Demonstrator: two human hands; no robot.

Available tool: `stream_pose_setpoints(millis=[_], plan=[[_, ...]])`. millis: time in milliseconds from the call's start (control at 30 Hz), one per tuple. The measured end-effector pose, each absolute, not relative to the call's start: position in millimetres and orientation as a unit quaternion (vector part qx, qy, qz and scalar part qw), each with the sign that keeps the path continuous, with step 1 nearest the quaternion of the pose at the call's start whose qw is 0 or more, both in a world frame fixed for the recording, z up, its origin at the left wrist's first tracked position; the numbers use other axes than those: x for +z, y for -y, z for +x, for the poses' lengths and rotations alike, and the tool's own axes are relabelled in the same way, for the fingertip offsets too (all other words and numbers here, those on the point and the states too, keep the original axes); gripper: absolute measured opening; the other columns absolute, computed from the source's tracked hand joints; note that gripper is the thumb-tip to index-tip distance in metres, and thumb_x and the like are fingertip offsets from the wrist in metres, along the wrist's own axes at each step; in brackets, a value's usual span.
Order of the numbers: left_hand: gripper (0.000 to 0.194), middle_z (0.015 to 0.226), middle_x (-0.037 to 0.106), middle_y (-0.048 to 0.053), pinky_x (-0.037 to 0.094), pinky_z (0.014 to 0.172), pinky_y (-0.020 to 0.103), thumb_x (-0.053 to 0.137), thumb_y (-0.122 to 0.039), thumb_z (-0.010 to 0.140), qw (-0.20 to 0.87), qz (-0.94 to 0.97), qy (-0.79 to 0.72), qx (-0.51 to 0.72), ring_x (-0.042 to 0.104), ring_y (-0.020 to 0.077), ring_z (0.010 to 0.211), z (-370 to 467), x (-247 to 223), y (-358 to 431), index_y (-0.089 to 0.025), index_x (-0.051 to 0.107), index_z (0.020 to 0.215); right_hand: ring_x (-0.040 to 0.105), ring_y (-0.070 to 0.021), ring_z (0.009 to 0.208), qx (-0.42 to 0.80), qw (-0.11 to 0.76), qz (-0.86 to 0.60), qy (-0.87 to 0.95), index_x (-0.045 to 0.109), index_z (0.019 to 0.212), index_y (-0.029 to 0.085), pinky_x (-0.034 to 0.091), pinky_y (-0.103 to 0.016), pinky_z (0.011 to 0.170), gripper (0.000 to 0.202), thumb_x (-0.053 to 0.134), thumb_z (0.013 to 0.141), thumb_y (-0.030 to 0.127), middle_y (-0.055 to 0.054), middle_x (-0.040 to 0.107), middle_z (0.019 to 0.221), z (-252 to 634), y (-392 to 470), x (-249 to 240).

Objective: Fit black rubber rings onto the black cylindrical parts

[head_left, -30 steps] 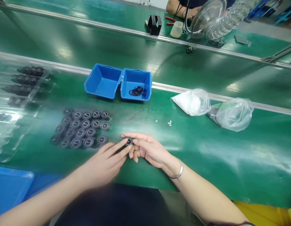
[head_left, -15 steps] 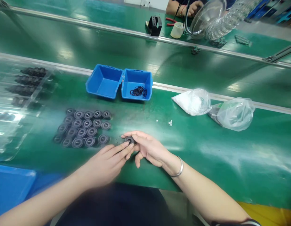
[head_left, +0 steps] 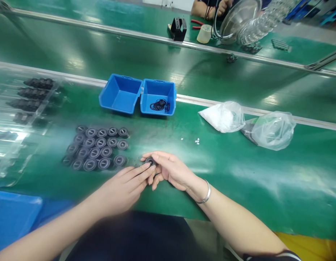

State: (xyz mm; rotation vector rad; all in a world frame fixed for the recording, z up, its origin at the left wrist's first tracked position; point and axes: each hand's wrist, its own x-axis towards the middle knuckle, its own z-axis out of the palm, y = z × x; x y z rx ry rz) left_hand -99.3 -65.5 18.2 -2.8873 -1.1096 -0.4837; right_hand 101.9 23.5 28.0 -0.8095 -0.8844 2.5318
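Both of my hands meet over the green bench around a round black part (head_left: 150, 161) with a ring-shaped top. My left hand (head_left: 127, 186) has its fingers closed on the near side of it, fingertips at its top. My right hand (head_left: 170, 170), with a silver bangle at the wrist, grips the part between thumb and fingers from the right. Its lower fingers curl beneath, and the part's underside is hidden. Left of my hands stand rows of similar round black parts (head_left: 101, 142), each with a light slot mark on top.
Two blue bins (head_left: 121, 99) stand at the back; black rings (head_left: 160, 105) lie in the right one. Clear bags (head_left: 224, 116) and small white pieces (head_left: 197, 141) sit to the right. Clear trays (head_left: 10, 152) are at left. Across the bench are a person's hand (head_left: 224, 6) and a fume hose (head_left: 265, 23).
My right hand's lower fingers have curled in a little under the black part. Both hands stay in nearly the same place. The other person's hand has shifted slightly.
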Motion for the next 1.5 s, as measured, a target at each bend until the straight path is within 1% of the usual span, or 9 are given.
stream_pose_setpoints(millis=[100,267,433,533,667,867,1067,1367,1500], plan=[[0.035,0.141,0.056,0.011,0.034,0.111,0.04,0.053,-0.018,0.09,0.001,-0.922,0.354,-0.156,0.05,0.0266,0.13,-99,17,65,-0.011,0.063,0.122,0.067,-0.0136,0.054,0.881,0.176,-0.303,0.317,0.061,0.112,0.015,0.059,-0.027,0.053,0.023,0.058,0.094,0.03,-0.002,0.067,0.068,101,-24,28],[0.033,0.138,0.058,0.011,0.032,0.112,0.04,0.053,-0.017,0.089,-0.008,-0.922,0.352,-0.163,0.052,0.0265,0.128,-98,17,65,-0.01,0.064,0.12,0.069,-0.0125,0.063,0.904,0.166,-0.257,0.299,0.061,0.119,0.018,0.06,-0.031,0.062,0.027,0.059,0.093,0.027,-0.01,0.066,0.116,106,-29,25],[0.032,0.137,0.059,0.01,0.031,0.112,0.038,0.05,-0.015,0.091,-0.005,-0.918,0.362,-0.164,0.05,0.0248,0.13,-98,19,66,-0.011,0.065,0.119,0.069,-0.0111,0.068,0.915,0.153,-0.221,0.301,0.058,0.128,0.018,0.059,-0.03,0.068,0.034,0.058,0.094,0.027,-0.014,0.058,0.132,112,-33,22],[0.031,0.141,0.056,0.006,0.03,0.111,0.038,0.051,-0.016,0.09,-0.012,-0.915,0.372,-0.155,0.044,0.0244,0.134,-99,22,66,-0.015,0.066,0.117,0.067,-0.0092,0.064,0.917,0.151,-0.227,0.292,0.057,0.128,0.018,0.058,-0.028,0.063,0.035,0.059,0.094,0.025,-0.012,0.059,0.129,111,-32,21],[0.028,0.143,0.054,0.0,0.026,0.111,0.042,0.053,-0.017,0.087,-0.037,-0.918,0.369,-0.142,0.036,0.027,0.139,-101,24,64,-0.019,0.068,0.111,0.064,-0.0092,0.056,0.916,0.145,-0.24,0.286,0.053,0.13,0.017,0.057,-0.027,0.059,0.039,0.061,0.093,0.025,-0.006,0.07,0.098,110,-31,21],[0.027,0.141,0.057,0.003,0.03,0.106,0.039,0.052,-0.017,0.089,-0.009,-0.913,0.384,-0.141,0.046,0.0253,0.131,-95,22,67,-0.019,0.069,0.11,0.068,-0.0108,0.066,0.922,0.143,-0.215,0.289,0.05,0.135,0.019,0.057,-0.03,0.065,0.041,0.058,0.095,0.028,-0.016,0.061,0.128,113,-32,20],[0.03,0.142,0.055,0.002,0.038,0.098,0.037,0.051,-0.016,0.088,0.011,-0.907,0.397,-0.142,0.048,0.0261,0.13,-91,23,72,-0.017,0.069,0.113,0.066,-0.0083,0.067,0.921,0.147,-0.199,0.302,0.051,0.135,0.021,0.056,-0.027,0.063,0.039,0.055,0.096,0.027,-0.017,0.045,0.147,114,-31,20],[0.036,0.147,0.05,0.007,0.042,0.096,0.036,0.05,-0.017,0.089,-0.001,-0.906,0.403,-0.131,0.042,0.0289,0.135,-87,19,74,-0.015,0.064,0.123,0.065,-0.008,0.068,0.932,0.13,-0.202,0.273,0.052,0.135,0.022,0.058,-0.027,0.062,0.041,0.056,0.094,0.023,-0.016,0.042,0.15,117,-34,24],[0.04,0.145,0.051,0.01,0.04,0.103,0.038,0.046,-0.011,0.089,-0.025,-0.919,0.371,-0.135,0.043,0.0281,0.135,-97,22,69,-0.013,0.061,0.126,0.065,-0.009,0.07,0.934,0.13,-0.197,0.269,0.053,0.134,0.022,0.057,-0.027,0.061,0.041,0.056,0.094,0.021,-0.016,0.041,0.151,116,-34,23]])
